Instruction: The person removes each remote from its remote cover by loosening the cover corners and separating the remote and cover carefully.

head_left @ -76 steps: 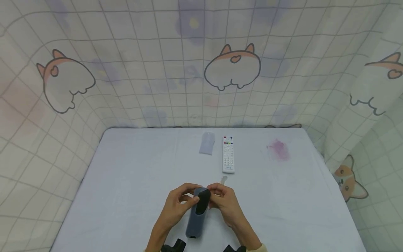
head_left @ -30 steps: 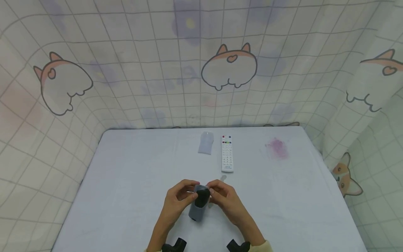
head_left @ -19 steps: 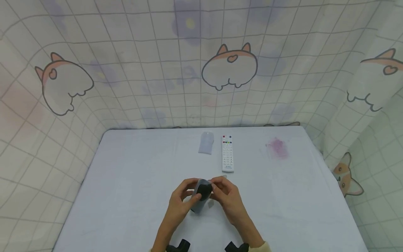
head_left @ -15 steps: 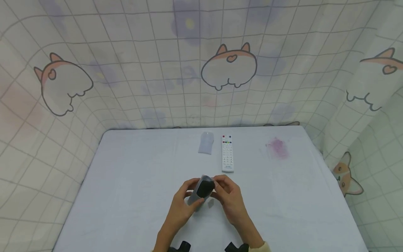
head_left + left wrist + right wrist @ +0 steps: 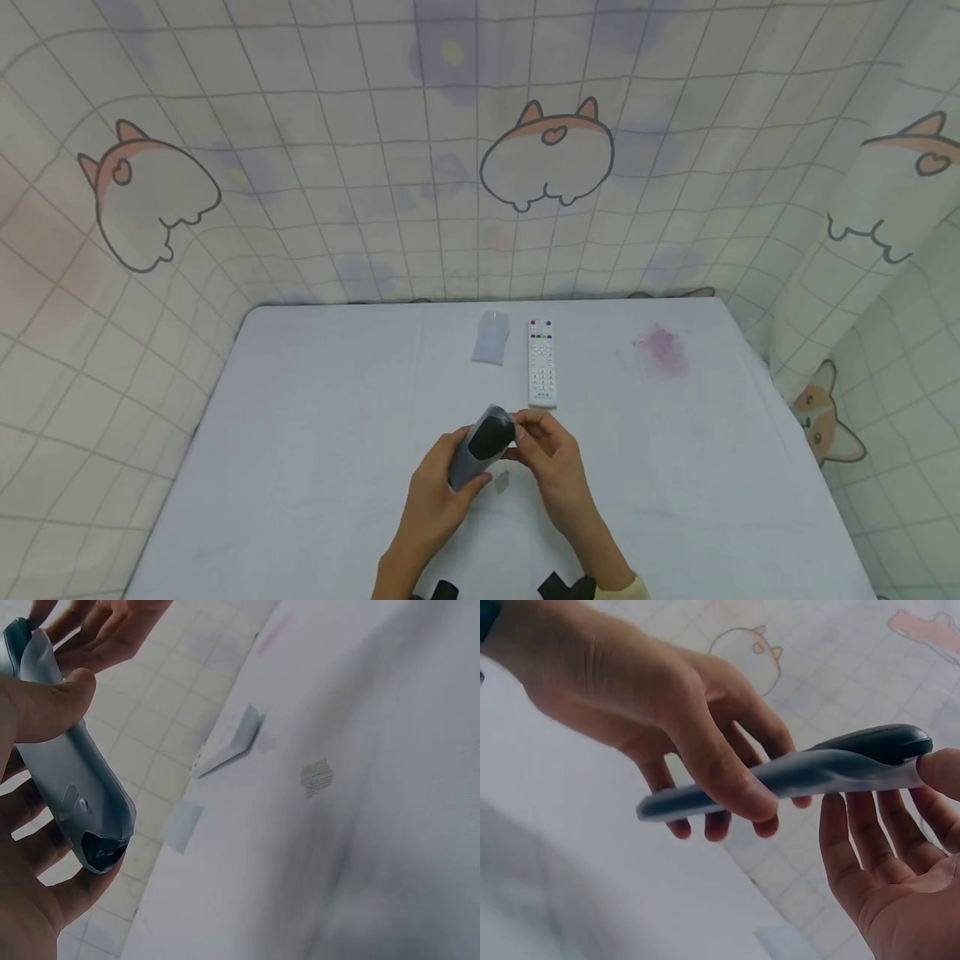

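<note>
A dark remote control (image 5: 492,437) sits inside a translucent bluish sleeve (image 5: 468,463), its black rounded end showing through the opening. My left hand (image 5: 438,492) grips the sleeved body, thumb on one face and fingers around the other, as the left wrist view shows at the sleeve (image 5: 79,776). At the far end my right hand (image 5: 551,462) pinches the sleeve's edge between thumb and fingers. In the right wrist view the sleeve (image 5: 810,776) spans both hands, held above the table, with the dark end rising from its opening beside my right thumb (image 5: 941,774).
On the white table (image 5: 322,433) a white remote control (image 5: 542,367) lies just beyond my right hand. Left of it is a flat translucent sleeve (image 5: 491,337). A pink stain (image 5: 663,350) marks the cloth at right, and a small grey patch (image 5: 502,481) shows between my hands.
The sleeved remote has moved away from me and tilted, its near end swinging up and left. My left hand has shifted from its far end down round the body; my right hand still pinches the edge.
</note>
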A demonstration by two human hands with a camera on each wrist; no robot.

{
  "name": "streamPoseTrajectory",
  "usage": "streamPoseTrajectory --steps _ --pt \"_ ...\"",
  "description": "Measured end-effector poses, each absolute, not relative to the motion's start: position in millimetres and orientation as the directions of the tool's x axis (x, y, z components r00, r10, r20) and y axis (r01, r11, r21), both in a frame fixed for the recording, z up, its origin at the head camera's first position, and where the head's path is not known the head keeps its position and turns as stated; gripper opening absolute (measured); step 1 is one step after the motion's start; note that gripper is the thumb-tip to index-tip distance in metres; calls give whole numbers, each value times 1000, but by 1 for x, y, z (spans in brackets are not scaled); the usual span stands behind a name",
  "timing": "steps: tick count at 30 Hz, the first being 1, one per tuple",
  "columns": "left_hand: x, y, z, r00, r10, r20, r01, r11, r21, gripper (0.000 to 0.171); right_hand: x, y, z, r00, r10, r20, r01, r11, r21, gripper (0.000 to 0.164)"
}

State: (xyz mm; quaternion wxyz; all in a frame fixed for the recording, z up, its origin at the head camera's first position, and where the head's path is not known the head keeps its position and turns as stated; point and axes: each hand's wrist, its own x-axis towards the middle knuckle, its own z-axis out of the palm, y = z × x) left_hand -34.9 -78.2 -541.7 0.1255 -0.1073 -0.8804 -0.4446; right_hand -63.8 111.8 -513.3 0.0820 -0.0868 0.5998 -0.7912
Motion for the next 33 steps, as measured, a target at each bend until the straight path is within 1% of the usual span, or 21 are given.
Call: streamPoseTrajectory --steps 4,10,15,19,24,29,33 --pt "-35 -80 -537 -946 90 313 304 587 750 72 -66 116 -508 -960 -258 107 -60 -183 -981 27" --pt "-35 -86 -530 -937 113 331 329 604 726 72 -72 122 -503 -936 -296 190 -163 -113 -980 23" --pt "-34 -89 -524 -956 148 253 292 552 781 72 -74 125 -499 -924 -303 232 -214 -90 -973 21" --pt "-33 -89 -520 -971 172 166 232 506 831 70 -72 124 -495 -928 -280 246 -224 -107 -969 17" --pt "-34 -89 -517 -976 201 86 176 488 855 67 -71 120 -496 -923 -244 298 -266 -156 -951 13" --pt "-35 -89 -515 -971 225 79 177 457 872 66 -71 117 -499 -905 -214 366 -320 -224 -921 11" --pt "-36 -89 -516 -969 231 91 185 429 884 68 -70 113 -499 -905 -176 387 -344 -233 -910 9"
